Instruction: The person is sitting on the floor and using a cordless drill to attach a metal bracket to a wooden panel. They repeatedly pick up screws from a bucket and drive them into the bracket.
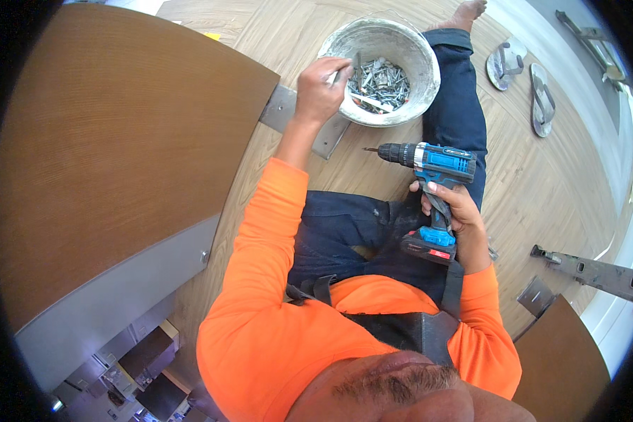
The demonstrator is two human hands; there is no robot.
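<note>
In my right hand is a blue and black cordless drill, gripped by its handle. A slim bit sits in the chuck and points left, toward the floor below the bucket. My left hand is at the left rim of a whitish, stained bucket, its fingers pinched together. Whatever lies between those fingertips is too small to make out. Many loose screws fill the bottom of the bucket, along with a few pale strips. Beneath my left wrist, a flat metal plate with holes extends from a brown wooden panel.
The large brown panel takes up the left side, with a grey strip along its lower edge. A pair of flip-flops lies at upper right on the wood-patterned floor. Lower right are a metal bar with slots and another brown panel.
</note>
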